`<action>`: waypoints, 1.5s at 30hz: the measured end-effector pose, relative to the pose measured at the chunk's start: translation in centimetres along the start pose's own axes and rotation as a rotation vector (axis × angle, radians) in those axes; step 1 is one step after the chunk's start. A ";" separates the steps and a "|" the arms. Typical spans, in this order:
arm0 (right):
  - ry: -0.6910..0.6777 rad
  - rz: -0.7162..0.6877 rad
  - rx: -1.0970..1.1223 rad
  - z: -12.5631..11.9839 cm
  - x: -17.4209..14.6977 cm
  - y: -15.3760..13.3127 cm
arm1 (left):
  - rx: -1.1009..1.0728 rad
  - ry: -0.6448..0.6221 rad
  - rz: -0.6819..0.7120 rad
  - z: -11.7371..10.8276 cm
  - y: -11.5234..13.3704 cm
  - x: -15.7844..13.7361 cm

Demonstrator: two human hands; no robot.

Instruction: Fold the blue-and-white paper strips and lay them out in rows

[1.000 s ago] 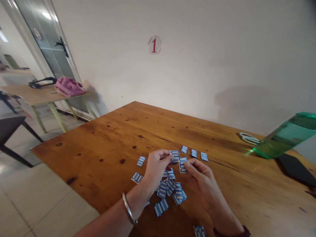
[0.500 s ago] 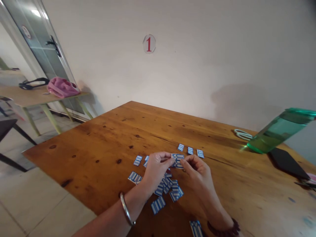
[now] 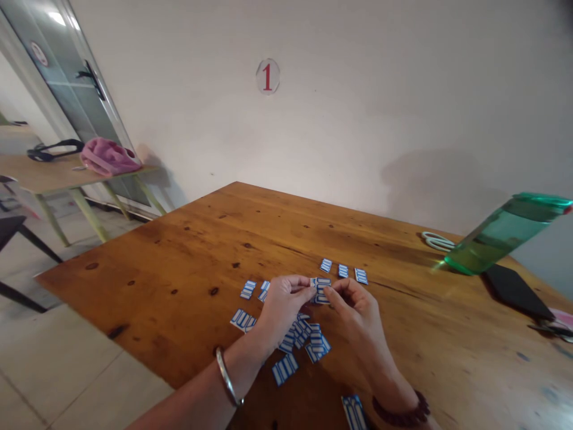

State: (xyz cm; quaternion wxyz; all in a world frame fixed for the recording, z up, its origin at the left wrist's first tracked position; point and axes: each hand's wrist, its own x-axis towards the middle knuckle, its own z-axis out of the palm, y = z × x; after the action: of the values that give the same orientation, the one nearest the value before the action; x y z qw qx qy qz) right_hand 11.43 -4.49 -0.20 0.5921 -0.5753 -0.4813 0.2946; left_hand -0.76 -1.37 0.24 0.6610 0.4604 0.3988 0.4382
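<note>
Between my two hands is a small label sheet [image 3: 320,289], white with blue-framed blank boxes. My left hand [image 3: 289,301] pinches its left side, and my right hand [image 3: 358,307] pinches the right side between thumb and finger. Below and partly behind my left wrist lies a loose pile of similar label sheets [image 3: 302,329], some overlapping. Single pieces lie around it, such as a label sheet [image 3: 285,369] in front and a label sheet [image 3: 243,320] at the left. Beyond my hands, three small label pieces [image 3: 342,271] lie in a row.
On the right of the wooden table [image 3: 179,269], a green bottle [image 3: 501,236] leans at a slant near a black flat case [image 3: 517,291]. A white coiled cable [image 3: 437,241] lies behind, scissors [image 3: 553,328] at the right edge. A wall [image 3: 335,131] borders the far side.
The whole view has shifted slightly, with things sitting a little further left and up. Both hands keep the same pinch on the label sheet; nothing was let go.
</note>
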 end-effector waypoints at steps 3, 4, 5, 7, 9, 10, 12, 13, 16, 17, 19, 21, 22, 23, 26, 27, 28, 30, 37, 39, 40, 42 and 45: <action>-0.002 -0.002 -0.015 0.0 0.0 -0.1 | -0.002 -0.006 0.001 0.0 -0.1 0.1; -0.002 -0.003 -0.020 0.1 0.0 -0.1 | -0.007 -0.010 0.003 0.0 -0.2 0.1; -0.001 -0.003 -0.025 0.1 0.0 -0.1 | -0.014 -0.013 0.006 0.0 -0.2 0.1; 0.001 -0.006 -0.030 0.1 0.0 0.0 | -0.022 -0.016 0.009 -0.1 -0.3 0.1; 0.003 -0.008 -0.034 0.1 0.0 0.1 | -0.023 -0.018 0.008 -0.1 -0.3 0.2; 0.003 -0.009 -0.033 0.1 0.0 0.1 | -0.022 -0.020 0.007 -0.1 -0.3 0.2; 0.004 -0.012 -0.032 0.1 0.0 0.1 | -0.019 -0.026 0.004 -0.1 -0.3 0.1; 0.004 -0.014 -0.032 0.1 0.0 0.1 | -0.015 -0.027 0.005 0.0 -0.3 0.1; -0.003 -0.013 -0.034 0.1 0.0 0.0 | 0.004 -0.026 0.014 0.1 -0.2 0.1; -0.009 -0.011 -0.037 0.1 0.0 0.0 | 0.010 -0.025 0.016 0.1 -0.2 0.0; -0.022 -0.010 -0.041 0.1 -0.1 0.1 | 0.015 -0.029 0.019 0.0 -0.1 0.1; -0.044 -0.018 -0.061 0.1 -0.1 0.4 | 0.004 -0.015 0.039 -0.2 0.2 0.2; -0.056 -0.029 -0.080 0.1 0.0 0.6 | -0.010 0.012 0.058 -0.4 0.3 0.3; -0.067 -0.046 -0.111 0.0 0.0 0.9 | -0.033 0.050 0.080 -0.7 0.5 0.3; -0.119 -0.164 -0.312 0.0 0.0 1.7 | -0.143 0.174 0.132 -1.4 1.1 0.6; -0.160 -0.221 -0.400 0.0 0.0 1.8 | -0.185 0.201 0.139 -1.6 1.3 0.6; -0.217 -0.277 -0.487 0.0 -0.1 1.9 | -0.222 0.217 0.142 -1.7 1.4 0.7; -0.339 -0.359 -0.633 0.1 -0.2 1.9 | -0.275 0.236 0.141 -1.9 1.6 0.7; -0.457 -0.345 -0.952 -0.1 -0.5 1.4 | -0.318 0.244 0.140 -1.7 1.8 0.6; -0.411 -0.328 -0.936 -0.3 -0.4 1.4 | -0.324 0.244 0.133 -1.7 1.9 0.5; -0.390 -0.322 -0.912 -0.4 -0.3 1.4 | -0.327 0.246 0.130 -1.7 1.9 0.5; -0.375 -0.319 -0.859 -0.5 -0.1 1.6 | -0.334 0.250 0.127 -1.7 1.9 0.5; -0.384 -0.321 -0.835 -0.4 0.1 1.9 | -0.346 0.257 0.137 -1.8 1.9 0.6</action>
State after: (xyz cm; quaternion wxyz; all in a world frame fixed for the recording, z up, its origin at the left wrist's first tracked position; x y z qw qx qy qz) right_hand 12.23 -4.28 -1.98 0.2490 -0.6177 -0.7414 0.0820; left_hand -2.65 -0.01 1.56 0.6426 0.3065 0.3665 0.5990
